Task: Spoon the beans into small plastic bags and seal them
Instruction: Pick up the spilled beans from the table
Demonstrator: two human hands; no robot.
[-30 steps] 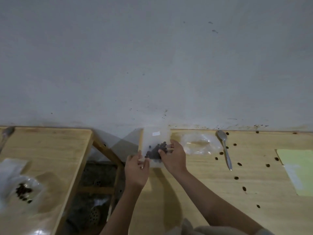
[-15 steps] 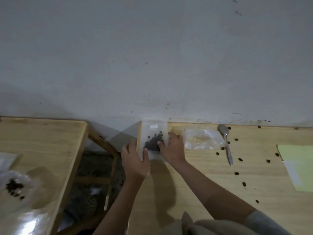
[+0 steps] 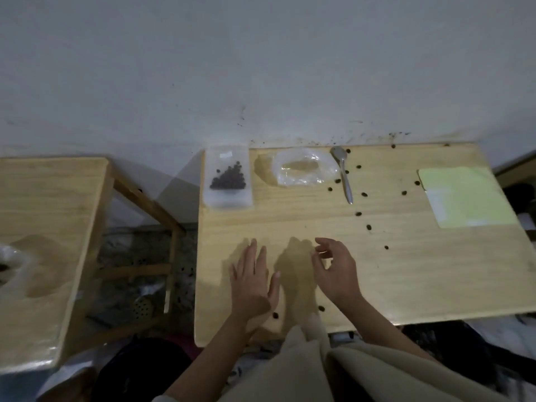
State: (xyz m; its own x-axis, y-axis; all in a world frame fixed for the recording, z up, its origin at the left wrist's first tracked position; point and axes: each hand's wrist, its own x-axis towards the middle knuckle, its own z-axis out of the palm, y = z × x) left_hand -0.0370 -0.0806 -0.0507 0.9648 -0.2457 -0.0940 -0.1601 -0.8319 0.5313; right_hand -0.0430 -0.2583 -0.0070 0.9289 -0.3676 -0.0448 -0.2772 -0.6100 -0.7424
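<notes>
A small plastic bag (image 3: 227,178) holding dark beans lies flat at the far left corner of the wooden table (image 3: 406,280). To its right sits a crumpled clear plastic bag (image 3: 301,169), and beside that a metal spoon (image 3: 343,172). Several loose beans (image 3: 364,194) are scattered across the table's right half. My left hand (image 3: 251,278) hovers with straight fingers over the near part of the table, holding nothing. My right hand (image 3: 336,269) is beside it with loosely curled fingers, also holding nothing.
A pale green sheet (image 3: 464,195) lies at the table's right edge. A second wooden table (image 3: 43,227) stands to the left across a gap, with a crumpled bag (image 3: 8,265) at its left edge. Two beans (image 3: 321,308) lie near the front edge.
Both hands have let go of the bean bag and drawn back toward me. The bag now lies on the table's far left corner. The camera has tilted down.
</notes>
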